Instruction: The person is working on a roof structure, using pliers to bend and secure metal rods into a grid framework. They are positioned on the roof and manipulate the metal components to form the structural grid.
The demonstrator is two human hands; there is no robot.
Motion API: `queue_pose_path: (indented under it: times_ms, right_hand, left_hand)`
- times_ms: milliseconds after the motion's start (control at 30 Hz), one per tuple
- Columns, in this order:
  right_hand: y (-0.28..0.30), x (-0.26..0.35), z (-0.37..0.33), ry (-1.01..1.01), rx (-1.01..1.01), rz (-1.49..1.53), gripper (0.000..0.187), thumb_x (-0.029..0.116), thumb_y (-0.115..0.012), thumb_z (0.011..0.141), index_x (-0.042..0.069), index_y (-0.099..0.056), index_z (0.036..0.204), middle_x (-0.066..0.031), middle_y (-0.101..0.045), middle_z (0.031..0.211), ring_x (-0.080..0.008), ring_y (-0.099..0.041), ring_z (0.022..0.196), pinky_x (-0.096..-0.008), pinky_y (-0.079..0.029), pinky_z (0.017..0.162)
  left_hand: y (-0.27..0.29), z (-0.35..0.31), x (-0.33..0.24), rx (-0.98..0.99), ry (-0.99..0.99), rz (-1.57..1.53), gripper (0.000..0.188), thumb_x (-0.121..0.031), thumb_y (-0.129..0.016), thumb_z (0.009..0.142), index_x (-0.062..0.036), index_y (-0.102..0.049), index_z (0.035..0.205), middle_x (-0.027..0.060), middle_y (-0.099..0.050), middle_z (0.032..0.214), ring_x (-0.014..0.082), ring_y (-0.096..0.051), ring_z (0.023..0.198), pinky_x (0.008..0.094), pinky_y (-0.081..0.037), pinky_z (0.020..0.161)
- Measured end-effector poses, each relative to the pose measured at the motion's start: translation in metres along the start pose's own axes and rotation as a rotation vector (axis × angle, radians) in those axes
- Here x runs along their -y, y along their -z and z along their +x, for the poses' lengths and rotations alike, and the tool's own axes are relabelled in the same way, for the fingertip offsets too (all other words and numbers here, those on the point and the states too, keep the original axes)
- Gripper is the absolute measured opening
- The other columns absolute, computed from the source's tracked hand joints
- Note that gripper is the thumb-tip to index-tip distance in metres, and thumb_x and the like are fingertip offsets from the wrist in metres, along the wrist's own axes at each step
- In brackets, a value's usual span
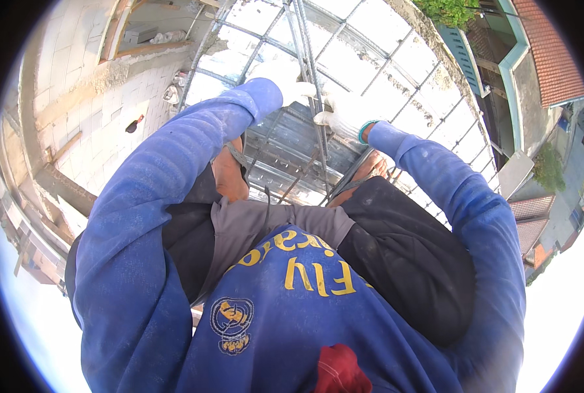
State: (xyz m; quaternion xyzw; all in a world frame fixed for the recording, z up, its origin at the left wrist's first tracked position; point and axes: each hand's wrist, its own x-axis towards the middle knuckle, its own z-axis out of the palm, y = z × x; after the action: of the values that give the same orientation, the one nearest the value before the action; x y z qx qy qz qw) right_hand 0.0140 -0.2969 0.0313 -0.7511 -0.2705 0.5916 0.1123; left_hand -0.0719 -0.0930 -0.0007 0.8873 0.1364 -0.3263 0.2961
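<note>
Long steel reinforcing bars (304, 40) run together from the upper edge down between my feet. My left hand (296, 90), in a white glove, has its fingers closed at the left side of these bars. Slightly lower and to the right, my gloved right hand (335, 118) grips the same bars, fingers bent round them. Strong glare washes out much of both gloves, so finger detail is faint. Beneath the hands spreads a grid of tied reinforcing bars (390, 60) over bright sheeting.
My feet rest low on either side of the bars, above grey corrugated metal decking (275, 147). A pale block wall (118, 108) rises at the left. Along the right runs a rough slab edge (446, 57), with a red tiled roof (552, 59) and other buildings beyond it.
</note>
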Motion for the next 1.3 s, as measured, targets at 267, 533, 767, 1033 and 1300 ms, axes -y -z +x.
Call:
queue_pose_path:
  times_ms: [267, 533, 767, 1033, 1300]
  right_hand:
    - [-0.023, -0.028, 0.024, 0.081, -0.102, -0.083, 0.043, 0.04, -0.079, 0.101, 0.011, -0.079, 0.133, -0.0164, -0.082, 0.118, -0.0376, -0.078, 0.111, -0.0499, -0.058, 0.102]
    - [0.015, 0.003, 0.007, 0.0, 0.129, -0.117, 0.052, 0.042, -0.078, 0.103, 0.008, -0.073, 0.142, -0.0177, -0.072, 0.135, -0.0394, -0.069, 0.128, -0.0534, -0.053, 0.111]
    - [-0.01, -0.024, 0.019, 0.128, 0.016, -0.121, 0.061, 0.043, -0.076, 0.104, 0.01, -0.064, 0.154, -0.0184, -0.064, 0.144, -0.0406, -0.064, 0.136, -0.0541, -0.052, 0.114]
    - [-0.013, -0.017, 0.013, 0.157, -0.144, -0.15, 0.049, 0.038, -0.08, 0.1, 0.002, -0.075, 0.134, -0.0224, -0.077, 0.12, -0.0409, -0.076, 0.113, -0.0515, -0.059, 0.099]
    - [0.005, 0.015, 0.001, -0.121, 0.066, -0.039, 0.059, 0.035, -0.081, 0.101, 0.01, -0.066, 0.153, -0.0138, -0.068, 0.146, -0.0369, -0.067, 0.135, -0.0503, -0.052, 0.115]
  left_hand:
    - [0.011, 0.009, 0.004, 0.232, 0.057, -0.075, 0.064, -0.065, -0.072, 0.098, -0.0079, -0.082, 0.125, 0.0195, -0.079, 0.126, 0.0358, -0.075, 0.118, 0.048, -0.058, 0.104]
    - [0.0, 0.002, -0.003, 0.116, 0.146, -0.025, 0.058, -0.06, -0.073, 0.098, -0.007, -0.084, 0.12, 0.0201, -0.08, 0.122, 0.0359, -0.077, 0.112, 0.0471, -0.06, 0.1]
    - [0.017, 0.009, -0.018, 0.236, 0.147, -0.052, 0.059, -0.059, -0.075, 0.097, -0.0057, -0.084, 0.119, 0.022, -0.08, 0.12, 0.0363, -0.077, 0.112, 0.0478, -0.06, 0.101]
    - [0.022, 0.008, -0.013, 0.251, 0.1, -0.081, 0.064, -0.063, -0.075, 0.096, -0.0036, -0.084, 0.117, 0.0235, -0.079, 0.121, 0.0342, -0.076, 0.116, 0.0475, -0.059, 0.103]
    - [0.021, 0.038, 0.006, 0.41, 0.005, -0.054, 0.062, -0.063, -0.073, 0.099, -0.004, -0.085, 0.115, 0.0126, -0.078, 0.082, 0.0255, -0.076, 0.076, 0.0407, -0.062, 0.076]
